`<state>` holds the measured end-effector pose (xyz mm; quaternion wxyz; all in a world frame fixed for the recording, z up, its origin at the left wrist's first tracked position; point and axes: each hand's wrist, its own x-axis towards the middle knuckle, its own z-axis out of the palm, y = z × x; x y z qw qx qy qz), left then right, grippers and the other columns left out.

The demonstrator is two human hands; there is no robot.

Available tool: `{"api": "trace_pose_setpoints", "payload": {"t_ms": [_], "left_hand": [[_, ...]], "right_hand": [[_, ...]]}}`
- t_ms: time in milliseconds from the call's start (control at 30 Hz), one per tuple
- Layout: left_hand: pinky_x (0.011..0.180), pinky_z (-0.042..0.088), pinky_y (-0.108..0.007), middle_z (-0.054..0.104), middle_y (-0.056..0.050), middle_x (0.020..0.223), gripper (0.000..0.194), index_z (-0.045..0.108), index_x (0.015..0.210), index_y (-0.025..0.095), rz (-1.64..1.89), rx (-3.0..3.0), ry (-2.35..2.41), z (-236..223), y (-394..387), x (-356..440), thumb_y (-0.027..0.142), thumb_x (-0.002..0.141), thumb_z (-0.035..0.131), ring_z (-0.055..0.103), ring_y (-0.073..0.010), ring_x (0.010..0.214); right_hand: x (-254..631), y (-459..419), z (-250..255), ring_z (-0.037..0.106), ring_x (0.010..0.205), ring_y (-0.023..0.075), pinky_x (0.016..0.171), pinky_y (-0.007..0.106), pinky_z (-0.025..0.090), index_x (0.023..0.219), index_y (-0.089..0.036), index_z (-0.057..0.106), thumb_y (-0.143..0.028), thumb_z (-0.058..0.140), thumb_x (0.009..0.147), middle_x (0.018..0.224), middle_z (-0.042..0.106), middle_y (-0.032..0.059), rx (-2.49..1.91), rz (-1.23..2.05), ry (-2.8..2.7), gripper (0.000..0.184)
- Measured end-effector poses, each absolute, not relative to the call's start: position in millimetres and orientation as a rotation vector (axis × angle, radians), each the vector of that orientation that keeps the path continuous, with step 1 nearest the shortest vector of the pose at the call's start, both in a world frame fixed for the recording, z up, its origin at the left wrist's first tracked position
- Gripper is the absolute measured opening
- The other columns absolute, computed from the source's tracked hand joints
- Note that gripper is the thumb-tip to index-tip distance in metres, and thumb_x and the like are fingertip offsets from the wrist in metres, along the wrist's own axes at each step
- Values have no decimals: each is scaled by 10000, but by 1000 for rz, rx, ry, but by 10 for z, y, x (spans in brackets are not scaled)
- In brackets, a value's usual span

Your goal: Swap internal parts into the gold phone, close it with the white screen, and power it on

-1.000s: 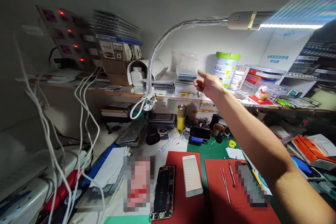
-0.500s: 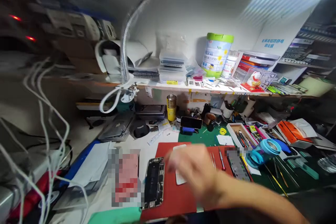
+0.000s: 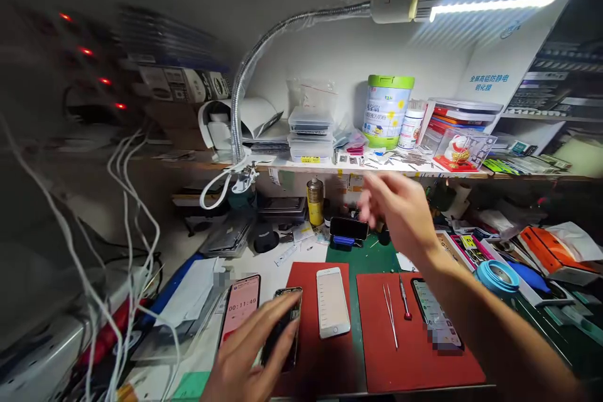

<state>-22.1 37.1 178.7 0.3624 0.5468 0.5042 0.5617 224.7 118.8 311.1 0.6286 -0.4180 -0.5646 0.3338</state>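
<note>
My left hand is spread over the opened phone, whose inner parts show at its upper and right edges. Its fingers are stretched out, with the thumb apart; whether they press on the phone I cannot tell. My right hand is raised over the back of the bench, just below the shelf edge. Motion blurs its partly curled fingers, and anything in them is hidden. A white phone lies on the red mat beside the opened one. Tweezers and a small screwdriver rest on the right red mat.
A phone with a timer lies left, another lit phone right. Behind are a black phone on a blue stand and a yellow can. A lamp arm rises from the cluttered shelf. White cables hang left.
My right hand has moved up and back from above the mats toward the shelf, uncovering the white phone. My left hand has come into view over the opened phone. The view has shifted.
</note>
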Motion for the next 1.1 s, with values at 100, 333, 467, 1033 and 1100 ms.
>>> {"api": "trace_pose_setpoints", "payload": {"t_ms": [100, 333, 467, 1033, 1100], "left_hand": [[924, 623, -323, 818, -105, 1197, 435, 866, 1129, 267, 1393, 1803, 1295, 2174, 675, -174, 568, 821, 801, 746, -341, 1173], [854, 643, -395, 744, -100, 1365, 561, 662, 1444, 238, 1487, 2211, 1492, 2761, 1498, -73, 531, 965, 631, 760, -288, 1101], [1181, 523, -523, 647, -181, 1511, 695, 522, 1567, 168, 1483, 2280, 1616, 3022, 1971, 97, 447, 953, 691, 667, -356, 1334], [1154, 427, -659, 259, -226, 1728, 933, 377, 1670, 390, 1363, 2077, 1978, 3435, 2789, 967, 578, 862, 802, 562, -516, 1381], [1143, 436, -647, 292, -214, 1694, 853, 447, 1637, 382, 1383, 2063, 1989, 3418, 2805, 970, 551, 872, 786, 575, -503, 1352]], "right_hand": [[2106, 1947, 3660, 585, 481, 110, 459, 219, 446, 890, -188, 603, -414, 711, 1035, 636, 628, -7, -1020, 843, -1187, 290], [1914, 2850, 4039, 572, 460, 146, 428, 245, 448, 975, -194, 616, -288, 854, 886, 638, 550, -30, -1231, 918, -1067, 271], [1930, 2908, 4048, 579, 508, 139, 467, 253, 494, 938, -185, 609, -146, 806, 851, 681, 558, -18, -1160, 953, -1026, 220], [2813, 1529, 3933, 696, 699, 169, 787, 349, 708, 848, -186, 696, -98, 719, 920, 808, 679, 49, -1019, 899, -844, 116], [2946, 1303, 3834, 700, 668, 171, 744, 347, 714, 816, -177, 713, -95, 741, 898, 783, 698, 61, -1045, 858, -845, 119]]}}
